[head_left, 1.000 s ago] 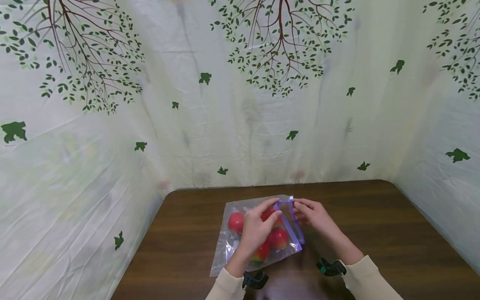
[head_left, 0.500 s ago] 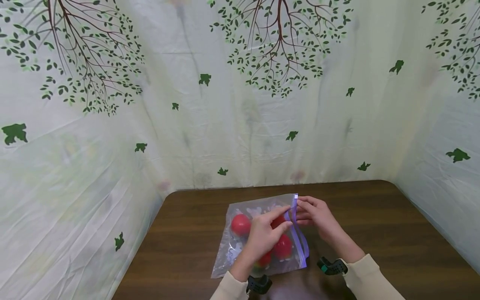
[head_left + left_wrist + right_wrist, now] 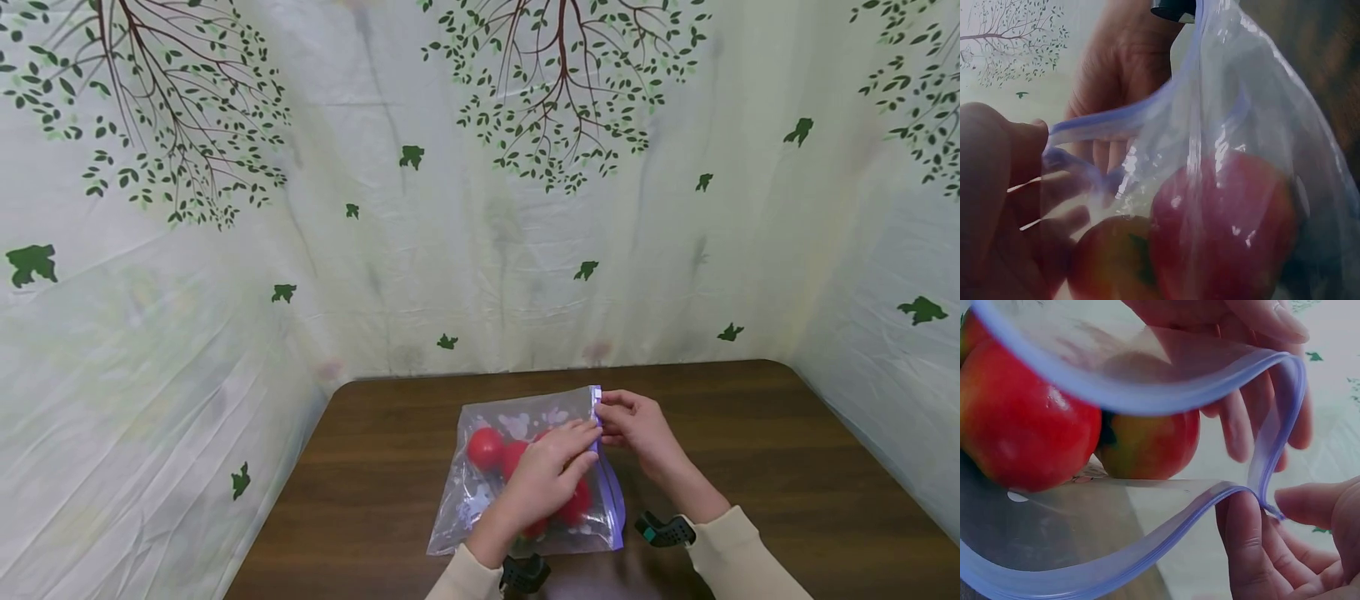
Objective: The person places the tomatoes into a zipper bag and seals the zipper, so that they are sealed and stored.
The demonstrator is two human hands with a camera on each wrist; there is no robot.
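A clear zip bag [image 3: 480, 517] with a purple-blue zip edge [image 3: 1110, 584] holds several red apples [image 3: 485, 448], some with yellowish patches. My left hand [image 3: 551, 471] lies over the bag, its fingers reaching to the zip edge with the thumb apart from them. In the left wrist view, its fingers show through the film beside the apples [image 3: 1222, 225]. My right hand [image 3: 637, 433] pinches the far corner of the bag's mouth between thumb and fingers. The right wrist view looks into the mouth, which gapes between its two zip strips.
The bag rests on a dark brown wooden table [image 3: 375, 467]. A pale curtain [image 3: 502, 275] printed with trees and green leaves hangs behind it and along both sides. Each wrist wears a black strapped device [image 3: 663, 529].
The zip strips have come closer together in the head view. My left hand has slid right over the bag, its fingers flattening. The bag has shifted slightly right; my right hand stays near the corner.
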